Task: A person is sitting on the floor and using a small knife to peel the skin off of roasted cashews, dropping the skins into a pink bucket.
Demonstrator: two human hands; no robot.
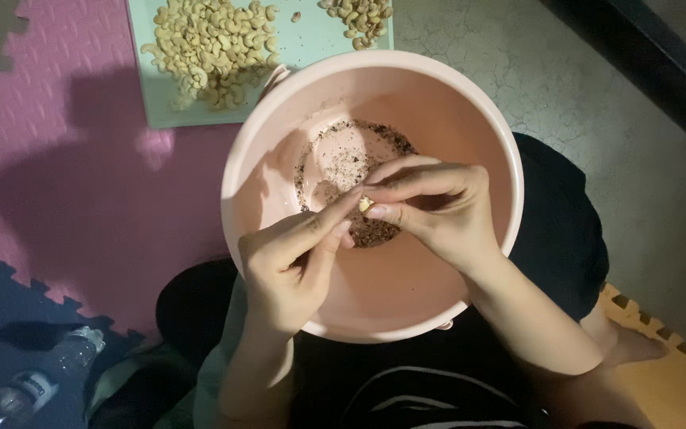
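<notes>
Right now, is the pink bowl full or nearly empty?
Nearly empty. The pink bowl holds only a thin patch of dark flakes on its bottom, while both hands pinch a small nut above it.

Dim indoor light with a warm cast, brightest on the pink bowl (470,103) at centre, broad soft shadow on the pink foam mat (81,199) at left, corners falling dark, lower left murky, slight softness overall, no glare
</notes>
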